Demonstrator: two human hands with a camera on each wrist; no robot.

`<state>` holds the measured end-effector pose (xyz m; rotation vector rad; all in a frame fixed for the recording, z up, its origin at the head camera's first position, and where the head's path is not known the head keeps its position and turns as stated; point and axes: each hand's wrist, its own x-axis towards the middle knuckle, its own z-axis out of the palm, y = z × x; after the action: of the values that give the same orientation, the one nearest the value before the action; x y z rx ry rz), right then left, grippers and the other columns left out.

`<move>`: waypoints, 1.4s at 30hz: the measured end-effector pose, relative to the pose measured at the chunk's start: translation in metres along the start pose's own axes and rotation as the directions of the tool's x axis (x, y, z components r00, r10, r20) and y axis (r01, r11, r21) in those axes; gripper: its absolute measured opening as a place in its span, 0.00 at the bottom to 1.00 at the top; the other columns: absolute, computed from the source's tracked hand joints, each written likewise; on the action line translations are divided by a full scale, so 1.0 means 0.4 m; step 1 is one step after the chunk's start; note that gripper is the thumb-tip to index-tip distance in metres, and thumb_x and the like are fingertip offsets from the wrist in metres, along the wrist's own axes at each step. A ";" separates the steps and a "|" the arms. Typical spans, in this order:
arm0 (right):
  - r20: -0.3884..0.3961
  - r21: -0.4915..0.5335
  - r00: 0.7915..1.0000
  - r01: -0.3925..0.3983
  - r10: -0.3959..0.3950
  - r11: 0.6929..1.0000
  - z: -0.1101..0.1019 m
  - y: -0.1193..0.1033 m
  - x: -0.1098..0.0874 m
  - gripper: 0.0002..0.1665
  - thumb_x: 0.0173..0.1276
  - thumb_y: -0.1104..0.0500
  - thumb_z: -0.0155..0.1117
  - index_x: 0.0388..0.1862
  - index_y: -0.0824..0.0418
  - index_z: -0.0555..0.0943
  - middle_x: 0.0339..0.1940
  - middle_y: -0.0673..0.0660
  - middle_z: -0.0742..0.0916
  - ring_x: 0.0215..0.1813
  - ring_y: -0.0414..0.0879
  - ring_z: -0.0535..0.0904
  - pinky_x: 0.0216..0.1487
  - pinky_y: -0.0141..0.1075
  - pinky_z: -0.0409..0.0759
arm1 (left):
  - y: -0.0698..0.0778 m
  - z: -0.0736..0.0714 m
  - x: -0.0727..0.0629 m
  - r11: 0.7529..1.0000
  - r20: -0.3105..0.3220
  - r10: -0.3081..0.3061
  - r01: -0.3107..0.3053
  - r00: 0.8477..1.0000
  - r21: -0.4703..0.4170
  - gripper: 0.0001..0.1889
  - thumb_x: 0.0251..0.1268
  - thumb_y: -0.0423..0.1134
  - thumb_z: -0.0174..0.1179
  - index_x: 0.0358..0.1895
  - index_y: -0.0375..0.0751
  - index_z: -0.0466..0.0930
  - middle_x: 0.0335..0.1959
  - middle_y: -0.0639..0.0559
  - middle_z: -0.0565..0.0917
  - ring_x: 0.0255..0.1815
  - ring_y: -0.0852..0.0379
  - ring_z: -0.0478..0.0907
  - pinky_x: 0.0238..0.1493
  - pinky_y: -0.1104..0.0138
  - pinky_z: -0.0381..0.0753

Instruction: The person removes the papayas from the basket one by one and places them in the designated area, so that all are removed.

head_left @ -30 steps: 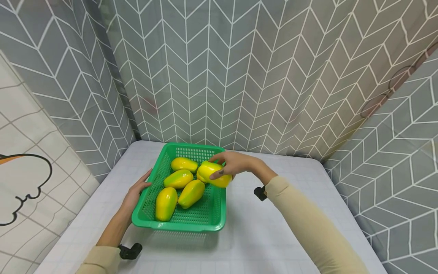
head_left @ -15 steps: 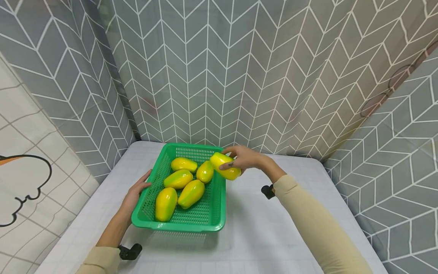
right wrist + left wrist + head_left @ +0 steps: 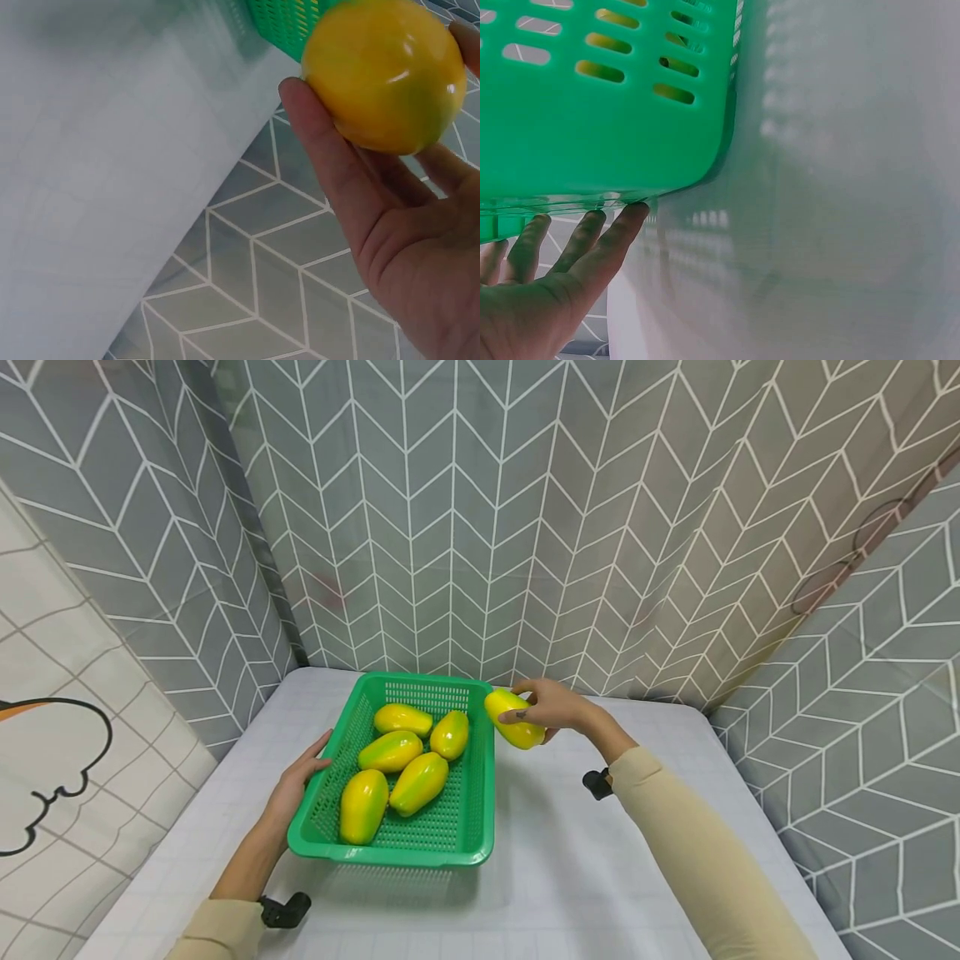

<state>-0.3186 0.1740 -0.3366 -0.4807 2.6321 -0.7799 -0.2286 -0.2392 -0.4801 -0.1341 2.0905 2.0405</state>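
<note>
My right hand (image 3: 558,706) grips a glossy yellow papaya (image 3: 513,718) with green streaks, holding it just beyond the basket's right rim. The right wrist view shows the papaya (image 3: 386,75) end-on, with thumb and fingers around it. Several similar papayas (image 3: 420,783) lie inside the green perforated plastic basket (image 3: 487,814). Against the basket's left side rests my left hand (image 3: 292,787). Seen from the left wrist, its straight fingers (image 3: 604,251) touch the basket wall (image 3: 592,150). The underside of the held papaya is hidden in the head view.
The basket stands on a white-covered table (image 3: 600,877), whose surface extends to the right of it. A grey curtain (image 3: 480,527) with white chevron lines hangs behind the table and along the sides.
My right hand has lifted the papaya from above the basket and carried it right, past the rim. A papaya formerly behind it is now fully visible. The left hand and basket stay put.
</note>
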 end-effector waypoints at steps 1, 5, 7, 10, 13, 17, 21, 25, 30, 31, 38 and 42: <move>-0.008 0.006 1.000 -0.011 0.011 1.000 0.001 0.002 0.000 0.45 0.73 0.40 0.68 0.80 0.61 0.69 0.61 0.69 0.86 0.49 0.54 0.88 0.42 0.45 0.92 | -0.001 -0.001 0.000 1.000 0.000 0.001 -0.001 1.000 0.001 0.33 0.87 0.43 0.36 0.88 0.69 0.43 0.91 0.60 0.38 0.92 0.47 0.36 0.88 0.43 0.49; -0.044 0.026 0.997 -0.058 0.059 0.998 0.007 0.009 0.002 0.44 0.74 0.41 0.67 0.80 0.62 0.69 0.62 0.70 0.85 0.51 0.57 0.88 0.43 0.49 0.92 | -0.003 -0.002 0.001 1.000 -0.002 -0.003 0.003 1.000 -0.001 0.33 0.87 0.43 0.36 0.87 0.69 0.43 0.91 0.60 0.38 0.92 0.46 0.36 0.88 0.43 0.48; -0.060 0.035 0.995 -0.083 0.085 0.996 0.012 0.014 0.001 0.44 0.74 0.41 0.67 0.80 0.63 0.68 0.63 0.71 0.84 0.53 0.58 0.87 0.44 0.50 0.92 | -0.003 -0.002 0.002 1.000 -0.003 -0.005 0.005 1.000 -0.004 0.33 0.87 0.43 0.36 0.87 0.70 0.43 0.91 0.60 0.38 0.92 0.46 0.36 0.88 0.43 0.48; -0.076 0.054 0.990 -0.113 0.117 0.992 0.019 0.026 0.000 0.44 0.74 0.42 0.67 0.80 0.65 0.67 0.64 0.72 0.83 0.54 0.59 0.87 0.44 0.52 0.92 | -0.003 -0.003 0.002 1.000 0.001 -0.006 0.006 1.000 -0.010 0.33 0.87 0.43 0.36 0.87 0.70 0.43 0.91 0.60 0.38 0.91 0.47 0.37 0.88 0.44 0.48; -0.079 0.073 0.988 -0.128 0.134 0.989 0.029 0.041 0.000 0.45 0.74 0.43 0.67 0.79 0.67 0.67 0.64 0.72 0.81 0.55 0.60 0.87 0.44 0.52 0.92 | -0.002 -0.004 -0.001 1.000 0.002 -0.007 0.007 1.000 -0.010 0.32 0.87 0.44 0.36 0.87 0.70 0.44 0.91 0.60 0.38 0.91 0.47 0.37 0.88 0.45 0.48; -0.078 0.089 0.984 -0.153 0.160 0.984 0.047 0.066 0.002 0.45 0.74 0.43 0.66 0.78 0.69 0.67 0.63 0.71 0.81 0.54 0.59 0.87 0.42 0.50 0.92 | -0.002 -0.005 -0.007 1.000 0.001 -0.010 0.010 1.000 -0.011 0.32 0.87 0.44 0.37 0.87 0.69 0.44 0.91 0.60 0.38 0.91 0.47 0.36 0.88 0.44 0.47; -0.083 0.109 0.975 -0.195 0.204 0.975 0.063 0.088 0.007 0.45 0.75 0.42 0.65 0.77 0.70 0.67 0.61 0.71 0.82 0.52 0.59 0.87 0.42 0.50 0.92 | -0.002 -0.006 -0.008 1.000 0.007 -0.011 0.012 1.000 -0.015 0.32 0.87 0.44 0.37 0.88 0.68 0.44 0.91 0.60 0.37 0.91 0.48 0.35 0.88 0.44 0.46; -0.081 0.138 0.966 -0.232 0.245 0.963 0.077 0.100 0.014 0.45 0.75 0.41 0.63 0.77 0.71 0.66 0.59 0.70 0.82 0.53 0.59 0.87 0.43 0.50 0.92 | -0.002 -0.007 -0.007 1.000 0.009 -0.020 0.020 1.000 -0.018 0.32 0.87 0.44 0.37 0.87 0.70 0.44 0.91 0.61 0.37 0.92 0.48 0.34 0.88 0.44 0.46; -0.086 0.182 0.953 -0.272 0.291 0.945 0.093 0.107 0.019 0.44 0.75 0.42 0.62 0.75 0.72 0.67 0.58 0.70 0.82 0.53 0.59 0.86 0.45 0.52 0.92 | -0.003 -0.006 -0.003 1.000 0.006 -0.023 0.024 1.000 -0.014 0.32 0.87 0.44 0.37 0.87 0.71 0.44 0.90 0.61 0.36 0.92 0.47 0.33 0.88 0.43 0.45; -0.090 0.191 0.950 -0.279 0.299 0.941 0.096 0.108 0.020 0.44 0.75 0.42 0.62 0.75 0.72 0.67 0.57 0.70 0.82 0.52 0.59 0.86 0.45 0.52 0.91 | -0.003 -0.006 -0.002 1.000 0.006 -0.019 0.019 1.000 -0.015 0.32 0.87 0.44 0.37 0.87 0.70 0.44 0.91 0.61 0.36 0.92 0.47 0.33 0.88 0.43 0.45; -0.112 0.225 0.940 -0.292 0.323 0.930 0.116 0.115 0.021 0.41 0.74 0.42 0.63 0.69 0.74 0.71 0.54 0.69 0.83 0.50 0.59 0.86 0.43 0.51 0.92 | -0.003 -0.004 0.000 1.000 0.010 0.016 -0.016 1.000 -0.022 0.31 0.88 0.44 0.36 0.88 0.67 0.45 0.91 0.60 0.38 0.92 0.48 0.33 0.88 0.44 0.44; -0.117 0.239 0.934 -0.304 0.338 0.922 0.126 0.120 0.018 0.39 0.75 0.42 0.63 0.67 0.74 0.71 0.53 0.69 0.83 0.50 0.59 0.86 0.42 0.50 0.92 | -0.002 -0.004 -0.001 1.000 0.013 0.018 -0.017 1.000 -0.025 0.31 0.88 0.44 0.36 0.88 0.67 0.45 0.91 0.61 0.37 0.92 0.48 0.33 0.88 0.44 0.45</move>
<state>-0.3141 0.1861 -0.4053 0.0790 2.6233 -1.0116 -0.2283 -0.2409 -0.4808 -0.1065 2.0666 2.0720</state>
